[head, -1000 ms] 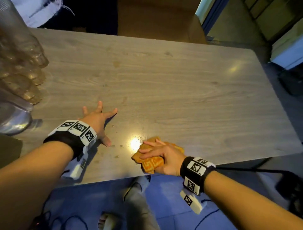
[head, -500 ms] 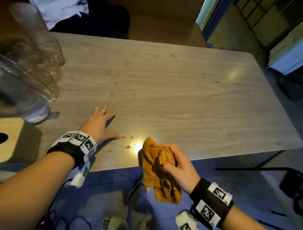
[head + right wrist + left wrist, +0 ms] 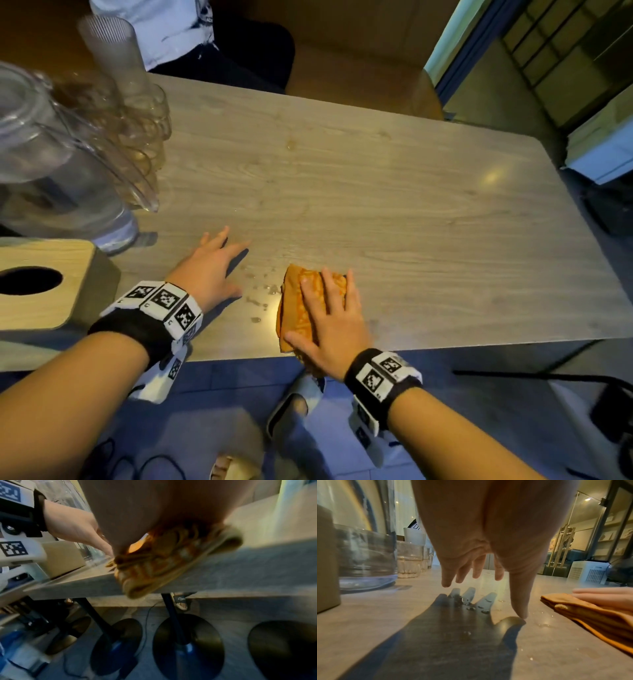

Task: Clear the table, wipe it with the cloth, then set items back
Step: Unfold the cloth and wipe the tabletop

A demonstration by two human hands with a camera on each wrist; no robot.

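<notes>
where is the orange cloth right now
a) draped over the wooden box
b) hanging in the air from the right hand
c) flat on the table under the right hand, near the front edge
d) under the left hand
c: the right hand presses with straight fingers on the folded orange cloth, which lies on the table by its near edge, one corner hanging over it; the left hand rests on bare wood beside it.

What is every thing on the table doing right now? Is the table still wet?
Orange cloth: folded, flat on the table near its front edge, pressed under the right hand.
Right hand: fingers straight, on the cloth.
Left hand: fingers spread, thumb tip touching the table.
Table: water drops between the hands.
Glass pitcher: upright, clear.
Stacked glasses: upright beside the pitcher.
Wooden box: round hole on top.
</notes>
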